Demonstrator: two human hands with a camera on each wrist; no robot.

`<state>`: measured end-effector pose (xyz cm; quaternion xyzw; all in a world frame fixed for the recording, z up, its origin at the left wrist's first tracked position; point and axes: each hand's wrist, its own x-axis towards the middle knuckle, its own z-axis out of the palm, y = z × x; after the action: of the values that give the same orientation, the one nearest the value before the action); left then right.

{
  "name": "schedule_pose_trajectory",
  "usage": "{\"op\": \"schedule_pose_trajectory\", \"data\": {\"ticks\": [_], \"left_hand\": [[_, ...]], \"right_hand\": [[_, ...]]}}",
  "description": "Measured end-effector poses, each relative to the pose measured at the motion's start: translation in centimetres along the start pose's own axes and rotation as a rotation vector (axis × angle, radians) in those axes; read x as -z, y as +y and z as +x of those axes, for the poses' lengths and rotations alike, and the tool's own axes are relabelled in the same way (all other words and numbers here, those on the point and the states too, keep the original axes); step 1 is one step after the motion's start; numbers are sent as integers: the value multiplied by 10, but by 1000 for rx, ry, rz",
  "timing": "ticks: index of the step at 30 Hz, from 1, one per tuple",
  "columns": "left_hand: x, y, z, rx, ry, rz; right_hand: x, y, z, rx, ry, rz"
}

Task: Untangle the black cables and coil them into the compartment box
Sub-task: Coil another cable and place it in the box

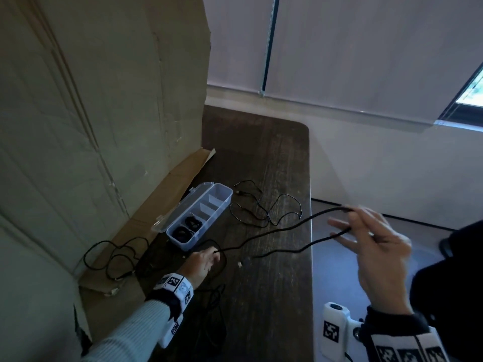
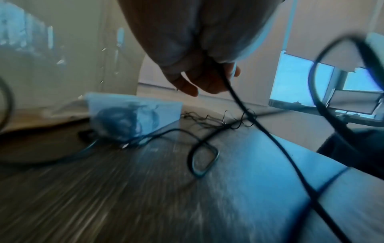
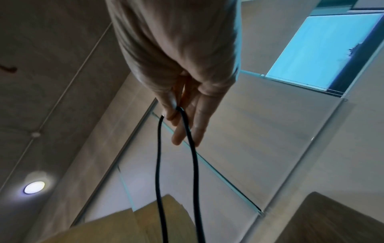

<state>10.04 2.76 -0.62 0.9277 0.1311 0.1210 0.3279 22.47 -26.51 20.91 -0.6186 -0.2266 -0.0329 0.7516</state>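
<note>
From the head view, my right hand [image 1: 376, 246] is raised off the right desk edge with its fingers pinching a bend of the thick black cable [image 1: 271, 235], while my left hand [image 1: 201, 262] grips the same cable low over the dark wood desk [image 1: 282, 158], just near the clear plastic compartment box [image 1: 201, 212], whose two nearest cells already hold coils. At my left wrist, the fingers [image 2: 207, 78] are curled round that cable. At my right wrist, the doubled loop hangs from my pinch, so I judge I am starting a coil; next comes winding even turns.
</note>
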Motion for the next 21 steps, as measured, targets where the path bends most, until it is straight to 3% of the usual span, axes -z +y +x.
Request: {"op": "schedule_pose_trajectory", "data": {"ticks": [8,12,14,16,21], "left_hand": [[13,-29,-19,252,-29,8],[22,-37,-32,453,-138,68],[28,-35,-33,483,-166,78],[40,-23,-29,431,-145,72],[71,40,-4,85,56,85]], "right_hand": [[21,-17,8,12,218,35],[44,-25,23,-40,387,64],[52,-18,26,-87,415,54],[53,-7,25,-122,401,32],[19,22,6,-182,201,-231]]}}
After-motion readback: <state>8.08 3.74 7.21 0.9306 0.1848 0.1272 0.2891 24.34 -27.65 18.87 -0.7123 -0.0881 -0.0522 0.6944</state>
